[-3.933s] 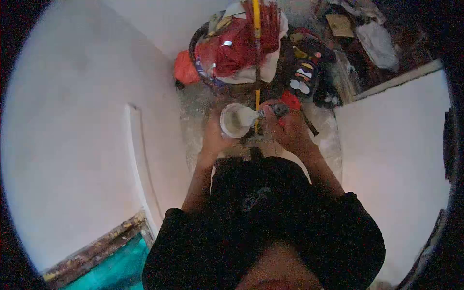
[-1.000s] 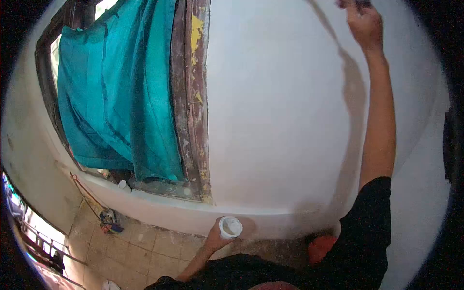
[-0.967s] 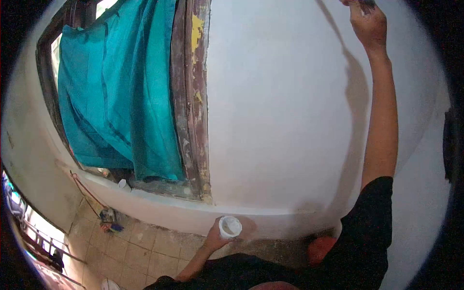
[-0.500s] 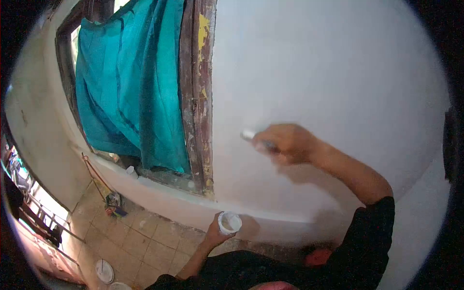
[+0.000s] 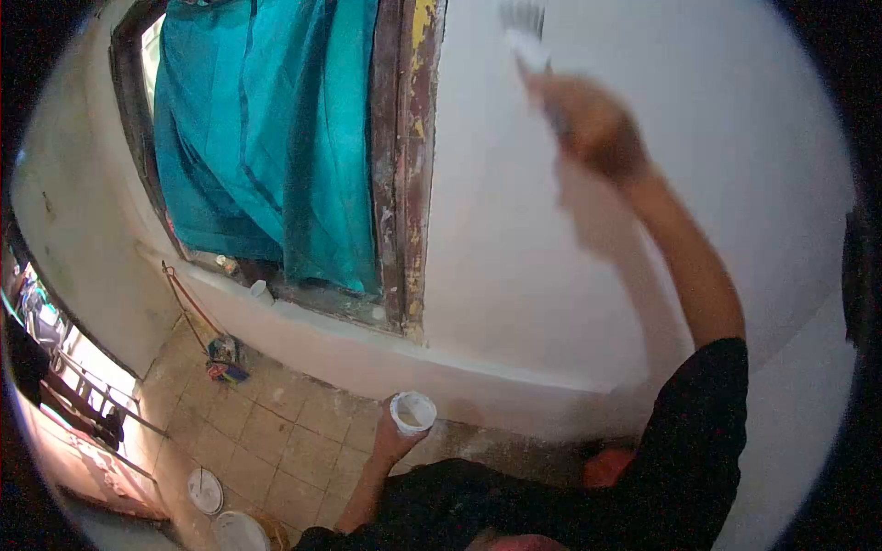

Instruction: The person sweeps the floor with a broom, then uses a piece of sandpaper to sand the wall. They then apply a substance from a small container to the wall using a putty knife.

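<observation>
My right hand, smeared by motion, grips a paintbrush by its handle. The bristles point up against the upper part of the white wall, right of the window frame. Low in front of my body, my left hand is wrapped round a small white tub. Pale paint shows inside the tub, and its rim is smeared white. A shadow of my right arm falls on the wall.
A teal curtain hangs over the window, beside a worn wooden frame. A white cup stands on the sill. Long-handled tools lean by the wall. A round lid and a bucket sit on the tiled floor.
My right hand has swept upward along the wall with the paintbrush. The view has shifted, and the tub in my left hand appears slightly further left.
</observation>
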Motion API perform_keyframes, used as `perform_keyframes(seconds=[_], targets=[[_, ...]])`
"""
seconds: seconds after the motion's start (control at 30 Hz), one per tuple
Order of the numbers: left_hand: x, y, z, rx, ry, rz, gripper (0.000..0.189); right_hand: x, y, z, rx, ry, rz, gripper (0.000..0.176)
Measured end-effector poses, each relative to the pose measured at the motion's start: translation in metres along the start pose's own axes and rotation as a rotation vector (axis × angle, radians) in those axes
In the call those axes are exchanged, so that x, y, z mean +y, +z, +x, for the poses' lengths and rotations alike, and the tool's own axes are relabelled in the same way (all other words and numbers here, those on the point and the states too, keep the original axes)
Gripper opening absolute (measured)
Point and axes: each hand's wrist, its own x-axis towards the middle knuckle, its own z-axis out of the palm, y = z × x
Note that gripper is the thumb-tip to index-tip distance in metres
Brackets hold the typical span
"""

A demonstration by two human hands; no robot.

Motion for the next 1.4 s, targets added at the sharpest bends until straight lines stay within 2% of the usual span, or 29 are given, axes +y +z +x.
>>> perform_keyframes(seconds=[0.03, 0.07, 0.1, 0.13, 0.2, 0.23, 0.3, 0.33, 0.43, 0.47, 0.5, 0.53, 0.6, 0.63, 0.67, 0.73, 0.77, 0.8, 0.83, 0.9, 0.93, 1.0, 1.03, 1.1, 1.13, 1.2, 1.23, 1.27, 1.4], targets=[[0.013, -0.012, -0.004, 0.021, -0.014, -0.103, 0.093, -0.040, 0.010, -0.037, -0.208, 0.098, 0.104, 0.039], [0.020, -0.020, -0.006, 0.043, -0.028, -0.206, 0.093, -0.086, 0.011, -0.052, -0.106, 0.158, 0.296, 0.034], [0.011, -0.019, -0.007, 0.038, -0.027, -0.209, 0.093, -0.121, 0.012, -0.080, -0.223, 0.229, 0.457, 0.031], [-0.004, -0.016, -0.008, 0.049, -0.055, -0.145, 0.093, -0.156, 0.006, -0.102, -0.456, 0.261, 0.538, 0.030], [-0.015, -0.019, -0.014, 0.052, -0.087, -0.083, 0.093, -0.209, 0.000, -0.129, -0.543, 0.352, 0.705, 0.031], [-0.013, -0.023, -0.013, 0.047, -0.062, -0.075, 0.093, -0.211, -0.002, -0.127, -0.550, 0.354, 0.704, 0.031], [-0.005, -0.029, -0.008, 0.044, -0.034, -0.068, 0.094, -0.207, 0.001, -0.120, -0.847, 0.568, 0.778, 0.037], [0.006, -0.036, -0.006, 0.009, -0.058, -0.068, 0.094, -0.193, 0.001, -0.112, -0.635, 0.568, 0.752, 0.036], [0.012, -0.032, -0.001, -0.015, -0.116, -0.095, 0.092, -0.120, -0.013, -0.036, -0.473, 0.863, 0.547, 0.031], [0.010, -0.028, 0.000, 0.003, -0.130, -0.121, 0.091, -0.086, -0.020, -0.014, -0.270, 0.765, 0.562, 0.029], [0.009, -0.024, 0.002, -0.003, -0.147, -0.119, 0.091, -0.050, -0.024, 0.004, -0.109, 0.611, 0.439, 0.025], [0.008, -0.020, 0.005, 0.011, -0.090, -0.080, 0.091, -0.006, -0.027, 0.003, -0.135, 0.598, 0.233, 0.021], [0.008, -0.013, 0.012, 0.014, -0.052, -0.041, 0.091, 0.025, -0.047, 0.028, 0.124, 0.465, 0.095, 0.016], [0.005, -0.012, 0.006, 0.010, -0.056, -0.071, 0.090, 0.004, -0.065, 0.058, 0.147, 0.494, 0.178, 0.013], [0.004, -0.011, 0.009, 0.019, -0.035, -0.102, 0.088, 0.009, -0.055, 0.031, 0.047, 0.521, 0.007, 0.018], [0.003, -0.011, 0.007, 0.024, -0.062, -0.120, 0.089, -0.013, -0.024, -0.028, 0.033, 0.358, -0.023, 0.032], [0.001, -0.011, 0.006, 0.036, -0.077, -0.139, 0.091, -0.058, -0.024, -0.035, -0.087, 0.366, 0.100, 0.038], [0.001, -0.012, 0.004, 0.044, -0.082, -0.139, 0.091, -0.088, -0.011, -0.076, -0.180, 0.366, 0.171, 0.039], [0.001, -0.014, 0.002, 0.039, -0.099, -0.148, 0.092, -0.125, -0.008, -0.095, -0.250, 0.481, 0.470, 0.038], [-0.006, -0.017, 0.001, 0.045, -0.113, -0.157, 0.093, -0.199, -0.004, -0.129, -0.385, 0.528, 0.636, 0.035], [-0.017, -0.016, -0.001, 0.065, -0.077, -0.153, 0.093, -0.234, 0.005, -0.168, -0.596, 0.557, 0.674, 0.050], [-0.025, -0.019, -0.003, 0.092, -0.037, -0.151, 0.094, -0.274, 0.011, -0.186, -0.774, 0.660, 0.822, 0.049], [-0.021, -0.023, -0.002, 0.077, -0.075, -0.101, 0.094, -0.270, 0.014, -0.181, -0.769, 0.651, 0.818, 0.049], [-0.014, -0.031, -0.002, 0.060, -0.109, -0.053, 0.095, -0.256, 0.019, -0.171, -0.740, 0.601, 0.801, 0.038], [-0.011, -0.035, -0.003, 0.062, -0.087, -0.083, 0.095, -0.234, 0.021, -0.159, -0.875, 0.684, 0.712, 0.039], [-0.009, -0.035, 0.001, 0.061, -0.063, -0.112, 0.096, -0.178, 0.007, -0.104, -0.632, 0.762, 0.715, 0.039], [-0.008, -0.033, 0.000, 0.097, -0.033, -0.054, 0.095, -0.146, 0.001, -0.083, -0.504, 0.646, 0.580, 0.038], [-0.008, -0.031, 0.000, 0.133, -0.004, 0.004, 0.095, -0.118, -0.010, -0.055, -0.366, 0.715, 0.533, 0.026], [-0.009, -0.026, 0.002, 0.022, -0.168, -0.140, 0.095, 0.016, -0.043, 0.003, 0.027, 0.357, -0.058, 0.024]])
